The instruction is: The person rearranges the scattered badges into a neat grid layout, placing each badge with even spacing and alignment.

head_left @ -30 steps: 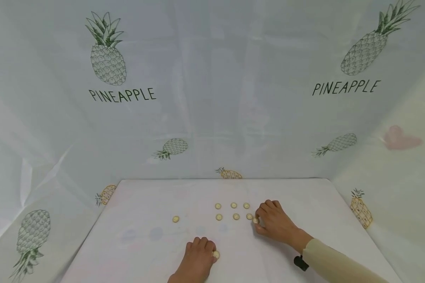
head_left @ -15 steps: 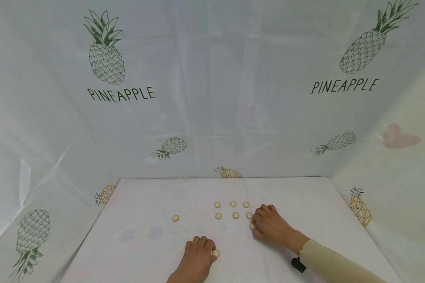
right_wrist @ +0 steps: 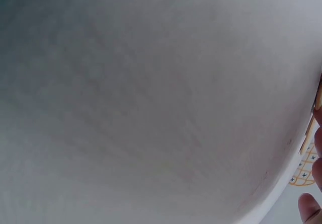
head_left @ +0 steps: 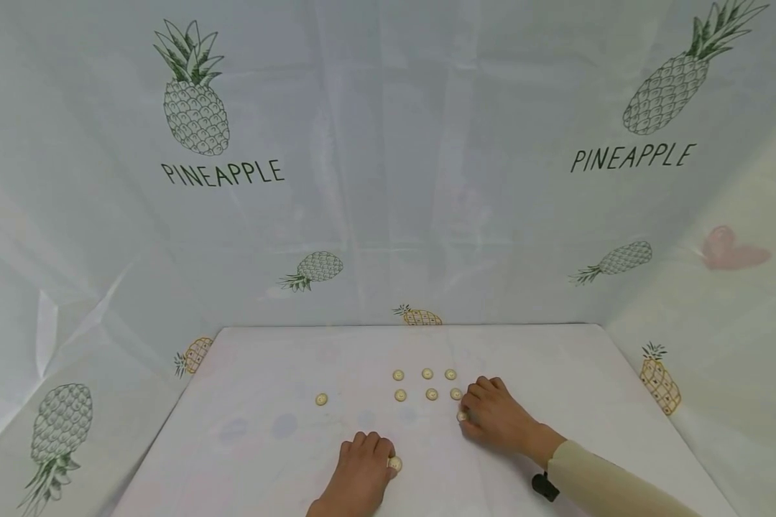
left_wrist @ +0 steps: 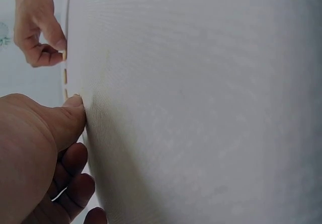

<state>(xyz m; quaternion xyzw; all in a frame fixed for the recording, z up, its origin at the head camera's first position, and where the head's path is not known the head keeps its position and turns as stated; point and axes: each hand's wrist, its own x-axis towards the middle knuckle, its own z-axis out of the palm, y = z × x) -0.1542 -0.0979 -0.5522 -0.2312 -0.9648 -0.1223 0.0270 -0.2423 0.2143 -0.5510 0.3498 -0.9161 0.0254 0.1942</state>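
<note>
My left hand [head_left: 360,470] is low on the white-covered table [head_left: 265,459], pinching a small round pale-yellow disc [head_left: 395,464] between thumb and finger. In the left wrist view, that disc's edge [left_wrist: 76,95] shows at the thumb tip. To the right and farther out, my right hand [head_left: 501,418] pinches a similar disc [head_left: 462,416], partly covered by its fingers. Just beyond it lie two short rows of discs, the back row [head_left: 427,373] and the front row [head_left: 432,394]. The right hand's fingertips are close by the front row's right-end disc [head_left: 455,394].
A lone disc [head_left: 321,399] lies left of the rows. White cloth with pineapple prints [head_left: 197,118] rises behind the table and along both sides. A black device [head_left: 544,487] hangs below the right sleeve [head_left: 614,477].
The right hand has drawn its disc slightly nearer to me and left, from beside the front row's right end to just below it. The left hand has stayed in place.
</note>
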